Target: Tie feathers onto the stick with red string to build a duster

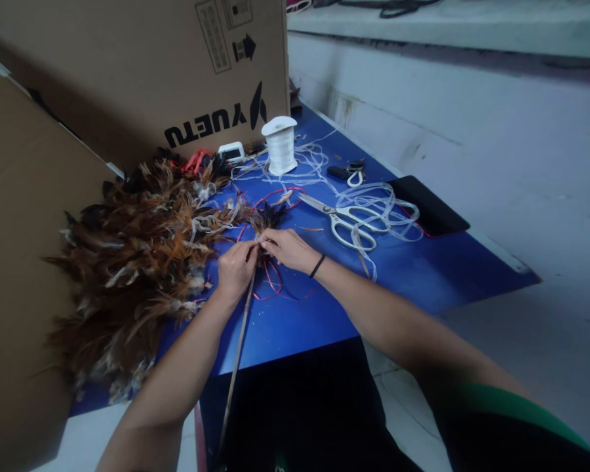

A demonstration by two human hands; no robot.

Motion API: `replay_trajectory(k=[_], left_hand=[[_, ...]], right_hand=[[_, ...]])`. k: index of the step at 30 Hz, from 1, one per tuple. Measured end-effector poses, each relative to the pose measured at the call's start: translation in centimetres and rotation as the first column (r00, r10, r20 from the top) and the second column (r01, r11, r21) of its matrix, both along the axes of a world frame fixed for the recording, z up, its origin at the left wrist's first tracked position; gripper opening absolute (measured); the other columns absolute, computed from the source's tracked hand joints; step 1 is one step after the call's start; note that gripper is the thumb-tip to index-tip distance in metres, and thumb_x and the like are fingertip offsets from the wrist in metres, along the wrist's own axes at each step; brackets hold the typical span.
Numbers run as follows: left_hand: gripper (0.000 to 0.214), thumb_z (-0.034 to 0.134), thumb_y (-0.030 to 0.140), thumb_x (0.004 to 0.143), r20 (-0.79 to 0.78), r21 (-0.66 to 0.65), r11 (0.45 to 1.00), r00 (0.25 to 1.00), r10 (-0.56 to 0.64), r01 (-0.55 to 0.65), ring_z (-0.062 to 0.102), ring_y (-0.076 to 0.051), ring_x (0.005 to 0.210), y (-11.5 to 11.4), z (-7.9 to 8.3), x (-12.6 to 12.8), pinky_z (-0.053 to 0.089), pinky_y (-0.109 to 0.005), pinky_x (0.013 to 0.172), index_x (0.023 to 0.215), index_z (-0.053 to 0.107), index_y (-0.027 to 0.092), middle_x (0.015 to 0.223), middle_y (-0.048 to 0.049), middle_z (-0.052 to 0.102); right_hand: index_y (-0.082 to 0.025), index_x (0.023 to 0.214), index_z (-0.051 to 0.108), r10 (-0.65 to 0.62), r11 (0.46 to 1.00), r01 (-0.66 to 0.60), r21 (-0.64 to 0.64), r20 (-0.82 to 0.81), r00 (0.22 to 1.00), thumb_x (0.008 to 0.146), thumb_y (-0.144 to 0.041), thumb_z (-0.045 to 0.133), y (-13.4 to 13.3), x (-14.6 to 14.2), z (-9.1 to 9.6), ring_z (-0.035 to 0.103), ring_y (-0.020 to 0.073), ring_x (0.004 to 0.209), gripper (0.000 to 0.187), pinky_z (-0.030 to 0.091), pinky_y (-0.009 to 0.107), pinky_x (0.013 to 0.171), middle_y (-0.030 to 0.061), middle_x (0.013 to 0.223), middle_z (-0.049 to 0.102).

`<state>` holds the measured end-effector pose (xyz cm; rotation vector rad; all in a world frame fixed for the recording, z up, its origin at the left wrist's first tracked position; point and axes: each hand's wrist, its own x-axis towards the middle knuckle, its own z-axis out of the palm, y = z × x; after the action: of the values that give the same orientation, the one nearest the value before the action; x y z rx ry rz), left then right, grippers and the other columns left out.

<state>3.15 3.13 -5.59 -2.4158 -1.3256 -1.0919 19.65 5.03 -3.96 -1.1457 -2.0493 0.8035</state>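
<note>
My left hand [236, 265] and my right hand [286, 249] meet fingertip to fingertip over the blue table. Both are pinched closed at the base of a small bunch of feathers [268, 219], brown with dark tips, which points away from me. A thin stick [242, 328] runs from under my fingers down past the table's front edge. Red ribbon [274, 282] loops just below the hands. What exactly each fingertip grips is too small to make out apart from the bunch. Scissors [344, 219] with white handles lie to the right, their blades towards the hands.
A big pile of brown feathers [147, 249] covers the left side. Behind stand a cardboard box [128, 72] and a spool of white ribbon [280, 147]. Loose clear ribbon [388, 196], a black phone-like slab [430, 204] and small black-handled clippers [347, 172] lie right, beside the wall.
</note>
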Motion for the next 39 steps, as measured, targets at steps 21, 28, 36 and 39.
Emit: replay_trajectory(k=[21, 28, 36, 39], left_hand=[[0.015, 0.052, 0.024, 0.086, -0.012, -0.084, 0.996, 1.0, 0.026, -0.027, 0.064, -0.014, 0.072, -0.15, -0.02, -0.2, 0.047, -0.025, 0.069, 0.082, 0.065, 0.016, 0.078, -0.004, 0.07], [0.017, 0.051, 0.025, 0.087, -0.019, -0.142, 0.989, 0.999, 0.037, -0.04, 0.065, -0.016, 0.076, -0.11, -0.19, -0.36, 0.046, -0.025, 0.072, 0.084, 0.066, 0.017, 0.081, -0.0053, 0.07], [0.02, 0.049, 0.027, 0.087, -0.021, -0.169, 0.983, 0.997, 0.068, -0.07, 0.064, -0.016, 0.076, -0.14, -0.06, -0.28, 0.045, -0.025, 0.073, 0.084, 0.066, 0.017, 0.081, -0.0057, 0.07], [0.021, 0.048, 0.028, 0.088, -0.039, -0.162, 0.985, 0.998, 0.058, -0.063, 0.063, -0.016, 0.076, -0.12, -0.08, -0.29, 0.044, -0.025, 0.072, 0.085, 0.065, 0.017, 0.081, -0.0053, 0.069]], right_hand=[[-0.016, 0.074, 0.06, -0.129, 0.992, 0.129, 0.01, 0.018, 0.992, 0.075, -0.011, 0.052, -0.08, -0.1, -0.14, 0.048, 0.0085, 0.053, 0.01, 0.032, 0.02, 0.056, -0.0027, 0.059, 0.055], [-0.016, 0.075, 0.061, -0.148, 0.989, 0.148, 0.003, 0.035, 0.988, 0.076, -0.012, 0.05, -0.08, -0.02, -0.07, 0.048, 0.0086, 0.052, 0.011, 0.033, 0.02, 0.056, -0.0024, 0.058, 0.055], [-0.016, 0.079, 0.062, -0.211, 0.978, 0.21, 0.023, 0.108, 0.972, 0.077, -0.014, 0.05, 0.0, 0.21, 0.06, 0.051, 0.0106, 0.056, 0.011, 0.034, 0.022, 0.058, 0.0002, 0.064, 0.06], [-0.016, 0.079, 0.061, -0.236, 0.972, 0.236, 0.02, 0.129, 0.963, 0.078, -0.016, 0.05, -0.03, 0.25, 0.09, 0.052, 0.0116, 0.058, 0.011, 0.035, 0.022, 0.06, 0.0013, 0.065, 0.061]])
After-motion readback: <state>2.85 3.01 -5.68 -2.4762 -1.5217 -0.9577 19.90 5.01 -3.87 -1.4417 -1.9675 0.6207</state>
